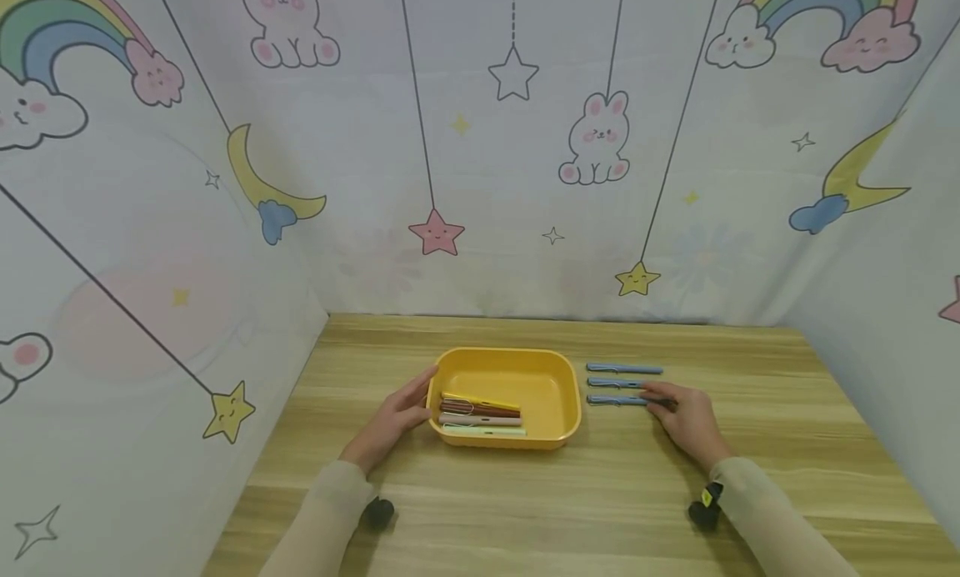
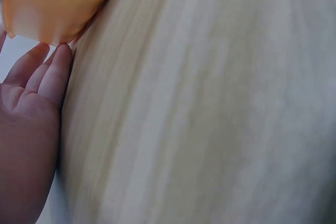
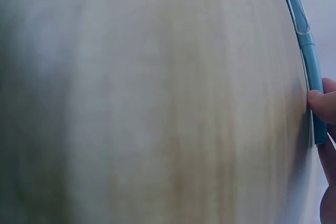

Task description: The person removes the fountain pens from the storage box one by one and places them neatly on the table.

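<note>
A yellow plastic tray (image 1: 540,431) stands on the table, with several capped pens lying side by side in its near left part: yellow (image 1: 491,403), brown, greyish (image 1: 498,421) and pale green (image 1: 506,432). My left hand (image 1: 390,425) rests against the tray's left side, fingertips on its wall, as the left wrist view also shows. To the tray's right lie three blue pens in parallel. My right hand (image 1: 692,417) pinches the nearest blue pen (image 3: 311,64) at its barrel end, between thumb and fingers. The middle blue pen (image 1: 611,383) lies right by the fingertips, the far one (image 1: 624,368) beyond.
The wood-grain table (image 1: 525,510) runs back to a white curtain (image 1: 510,285) printed with rainbows, stars and rabbits. More of this curtain closes off the left and right sides. A dark wrist device (image 1: 705,510) sits under the right sleeve, another (image 1: 378,513) under the left.
</note>
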Demonstrator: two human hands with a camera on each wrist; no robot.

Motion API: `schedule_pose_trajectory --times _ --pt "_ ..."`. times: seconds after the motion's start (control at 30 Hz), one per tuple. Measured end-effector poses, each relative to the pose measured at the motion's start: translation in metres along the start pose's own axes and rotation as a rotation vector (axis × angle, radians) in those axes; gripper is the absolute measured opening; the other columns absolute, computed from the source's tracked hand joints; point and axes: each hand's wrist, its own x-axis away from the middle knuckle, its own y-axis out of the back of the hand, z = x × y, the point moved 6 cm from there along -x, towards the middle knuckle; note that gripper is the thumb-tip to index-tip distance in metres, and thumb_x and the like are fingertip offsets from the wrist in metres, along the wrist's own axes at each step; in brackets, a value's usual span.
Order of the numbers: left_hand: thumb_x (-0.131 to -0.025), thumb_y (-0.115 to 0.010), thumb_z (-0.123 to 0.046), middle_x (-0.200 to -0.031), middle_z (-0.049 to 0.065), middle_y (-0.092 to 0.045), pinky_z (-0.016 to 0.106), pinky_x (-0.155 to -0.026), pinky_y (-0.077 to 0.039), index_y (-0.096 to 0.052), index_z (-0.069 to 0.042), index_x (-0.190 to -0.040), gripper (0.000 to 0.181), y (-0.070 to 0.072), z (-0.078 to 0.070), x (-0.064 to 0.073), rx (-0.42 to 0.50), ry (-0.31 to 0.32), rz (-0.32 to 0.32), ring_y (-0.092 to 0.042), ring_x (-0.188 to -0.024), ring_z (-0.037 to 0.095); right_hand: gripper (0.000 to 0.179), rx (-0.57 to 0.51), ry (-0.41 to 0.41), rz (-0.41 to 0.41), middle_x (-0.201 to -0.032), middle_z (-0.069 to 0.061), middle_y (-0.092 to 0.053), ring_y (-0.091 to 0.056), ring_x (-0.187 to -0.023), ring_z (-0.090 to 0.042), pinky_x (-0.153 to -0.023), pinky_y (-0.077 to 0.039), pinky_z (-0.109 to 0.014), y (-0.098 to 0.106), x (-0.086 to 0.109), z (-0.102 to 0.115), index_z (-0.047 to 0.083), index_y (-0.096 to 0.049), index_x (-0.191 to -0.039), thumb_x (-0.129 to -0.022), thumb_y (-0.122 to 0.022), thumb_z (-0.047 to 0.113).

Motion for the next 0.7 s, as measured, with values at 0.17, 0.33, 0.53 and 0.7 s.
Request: schedule_pose_trajectory --times 0.17,0.33,0.53,0.7 --pt "-0.106 -0.061 -0.014 -0.173 0.002 -0.027 0.051 -0.125 -0.027 -0.033 -0.029 -0.166 0.069 0.0005 0.0017 -0.0004 0.026 -0.003 0.018 -0.026 -0.159 0.031 0.045 0.015 0.005 -0.005 -0.092 -0.002 -0.082 -0.077 -0.099 -0.037 -0.087 -0.060 -0.045 0.0007 -0.0010 -0.0008 0.003 -0.079 -0.115 -0.074 -0.088 -0.011" --pt "-0.106 -0.061 -0.014 -0.173 0.002 -0.027 0.051 -0.124 -0.029 -0.033 -0.030 -0.166 0.069 -0.0002 0.0006 0.0003 0.030 0.000 0.024 -0.026 -0.158 0.030 0.045 0.007 0.007 0.003 -0.092 -0.002 -0.082 -0.076 -0.099 -0.037 -0.085 -0.058 -0.055 0.0010 -0.0003 -0.0001 0.003 -0.079 -0.117 -0.075 -0.087 -0.011" --pt "-0.105 -0.061 -0.013 -0.172 0.000 -0.030 0.047 -0.124 -0.030 -0.034 -0.031 -0.166 0.068 -0.0004 -0.0006 0.0003 0.032 0.004 0.017 -0.029 -0.158 0.028 0.046 0.005 0.013 -0.001 -0.092 -0.003 -0.082 -0.076 -0.099 -0.039 -0.084 -0.059 -0.056 0.0011 0.0004 -0.0006 0.002 -0.078 -0.117 -0.074 -0.087 -0.012" --pt "-0.105 -0.061 -0.012 -0.171 -0.003 -0.031 0.045 -0.125 -0.030 -0.036 -0.033 -0.165 0.068 0.0001 0.0006 0.0003 0.036 0.015 0.015 -0.030 -0.157 0.024 0.046 0.020 0.024 -0.003 -0.092 -0.003 -0.082 -0.076 -0.099 -0.038 -0.084 -0.058 -0.055 0.0011 0.0001 -0.0029 0.001 -0.078 -0.117 -0.074 -0.087 -0.012"
